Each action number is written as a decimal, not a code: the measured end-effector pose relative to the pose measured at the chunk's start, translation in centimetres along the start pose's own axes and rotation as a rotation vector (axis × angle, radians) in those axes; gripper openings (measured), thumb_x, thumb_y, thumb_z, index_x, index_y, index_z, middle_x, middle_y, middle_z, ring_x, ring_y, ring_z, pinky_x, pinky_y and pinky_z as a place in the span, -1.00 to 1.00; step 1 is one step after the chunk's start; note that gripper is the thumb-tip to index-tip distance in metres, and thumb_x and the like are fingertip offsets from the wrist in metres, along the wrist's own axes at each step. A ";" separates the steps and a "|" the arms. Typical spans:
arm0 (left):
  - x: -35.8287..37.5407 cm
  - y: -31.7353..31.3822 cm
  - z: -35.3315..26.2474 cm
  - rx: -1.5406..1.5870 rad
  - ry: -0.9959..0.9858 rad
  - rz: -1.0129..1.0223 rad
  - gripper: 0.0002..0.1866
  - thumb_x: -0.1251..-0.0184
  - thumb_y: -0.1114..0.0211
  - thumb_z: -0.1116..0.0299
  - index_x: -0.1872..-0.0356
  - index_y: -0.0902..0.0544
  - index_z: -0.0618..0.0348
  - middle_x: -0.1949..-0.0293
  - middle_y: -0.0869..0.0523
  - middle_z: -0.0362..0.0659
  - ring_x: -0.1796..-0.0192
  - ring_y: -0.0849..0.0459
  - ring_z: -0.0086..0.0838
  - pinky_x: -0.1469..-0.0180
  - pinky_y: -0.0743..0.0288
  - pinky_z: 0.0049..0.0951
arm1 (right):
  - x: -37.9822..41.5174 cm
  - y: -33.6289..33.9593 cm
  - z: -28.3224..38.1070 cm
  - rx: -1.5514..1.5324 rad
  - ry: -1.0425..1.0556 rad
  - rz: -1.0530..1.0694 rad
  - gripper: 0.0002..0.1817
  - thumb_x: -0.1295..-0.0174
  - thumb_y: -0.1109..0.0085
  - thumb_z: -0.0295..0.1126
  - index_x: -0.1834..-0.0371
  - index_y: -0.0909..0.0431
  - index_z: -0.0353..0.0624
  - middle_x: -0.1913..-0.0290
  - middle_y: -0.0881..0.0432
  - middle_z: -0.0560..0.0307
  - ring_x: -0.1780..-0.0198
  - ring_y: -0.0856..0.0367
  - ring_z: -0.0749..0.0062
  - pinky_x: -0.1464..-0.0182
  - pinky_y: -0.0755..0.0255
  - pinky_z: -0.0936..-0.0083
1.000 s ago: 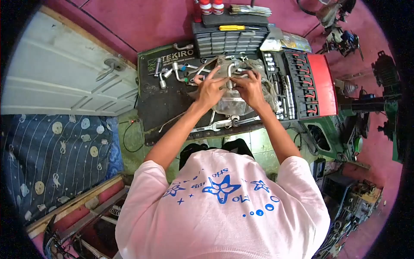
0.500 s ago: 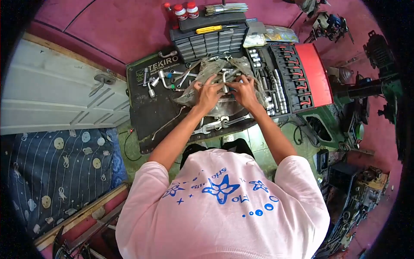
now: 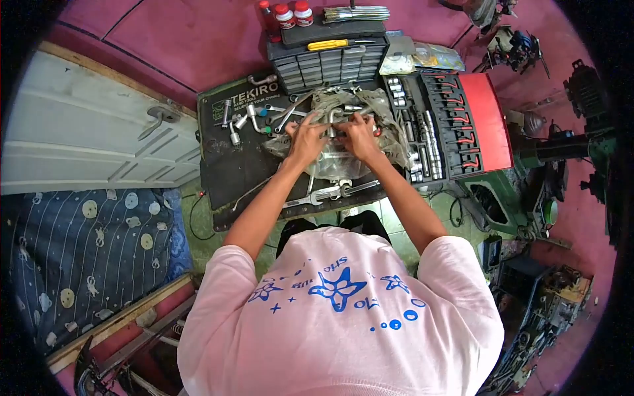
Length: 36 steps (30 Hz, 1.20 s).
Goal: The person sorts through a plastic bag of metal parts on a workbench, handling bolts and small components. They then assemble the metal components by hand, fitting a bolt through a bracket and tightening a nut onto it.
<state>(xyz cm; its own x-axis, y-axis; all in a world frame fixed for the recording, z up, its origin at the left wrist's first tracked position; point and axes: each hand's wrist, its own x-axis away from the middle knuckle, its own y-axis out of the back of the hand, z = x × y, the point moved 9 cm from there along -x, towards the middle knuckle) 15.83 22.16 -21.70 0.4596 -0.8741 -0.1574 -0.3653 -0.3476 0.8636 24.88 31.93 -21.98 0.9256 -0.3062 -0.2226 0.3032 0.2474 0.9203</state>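
Observation:
My left hand (image 3: 306, 141) and my right hand (image 3: 358, 137) come together over a crumpled clear plastic bag (image 3: 340, 168) on the worktop. Between their fingertips stands a shiny L-shaped socket wrench (image 3: 331, 117), and the fingers of both hands are closed about its lower part. Its lower end is partly hidden by the fingers. More metal tools lie in and under the plastic behind the hands. Combination wrenches (image 3: 285, 121) rest left of my left hand, and large open-end wrenches (image 3: 323, 195) lie along the near edge.
Left on the black mat (image 3: 224, 173) lie several L-shaped wrenches (image 3: 253, 119). A small-drawer cabinet (image 3: 328, 68) stands behind, with a yellow-handled screwdriver (image 3: 328, 45) and red-and-white bottles (image 3: 284, 16) on top. At right are a socket tray (image 3: 429, 142) and a red case panel (image 3: 485, 122).
Both hands have shifted slightly left over the plastic, with the L-shaped wrench between them. The right hand's fingers look more bunched. The camera view has shifted slightly.

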 end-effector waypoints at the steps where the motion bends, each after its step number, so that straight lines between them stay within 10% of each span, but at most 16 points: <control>1: 0.0 -0.1 0.3 0.001 0.003 -0.002 -0.58 -0.09 -0.54 0.36 -0.06 -0.80 -0.07 -0.04 -0.82 -0.21 -0.48 -0.44 -0.32 -0.24 0.00 0.13 | -0.2 -0.1 0.2 0.001 0.004 0.002 -0.52 -0.01 -0.50 -0.29 -0.10 -0.77 0.13 0.03 -0.80 0.22 -0.20 -0.50 0.13 -0.22 -0.18 -0.12; 21: 0.1 4.1 -0.7 -0.015 -0.123 -0.177 -0.76 -0.19 -0.37 0.48 0.11 -0.82 0.01 0.07 -0.83 -0.20 -0.37 -0.56 -0.23 -0.21 -0.08 0.13 | -2.1 3.7 3.7 0.055 0.110 -0.136 -0.79 -0.14 -0.35 -0.29 0.15 -0.82 0.10 0.21 -0.79 0.27 -0.07 -0.53 0.21 -0.11 -0.21 -0.06; 36: 5.0 12.4 10.6 -0.103 0.094 -0.365 -0.83 -0.30 -0.35 0.41 0.17 -0.85 -0.02 0.15 -0.85 -0.27 -0.29 -0.61 -0.32 -0.23 -0.02 0.07 | -10.9 -1.1 15.5 0.001 0.336 -0.111 -0.80 -0.10 -0.36 -0.32 0.19 -0.82 0.07 0.20 -0.78 0.33 -0.09 -0.52 0.25 -0.16 -0.23 -0.04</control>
<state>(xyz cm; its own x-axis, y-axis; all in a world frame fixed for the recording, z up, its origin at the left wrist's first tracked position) 5.01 9.91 -16.89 0.6186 -0.6623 -0.4228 -0.0827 -0.5900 0.8032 10.90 20.70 -15.60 0.9101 -0.0119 -0.4142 0.4058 0.2285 0.8850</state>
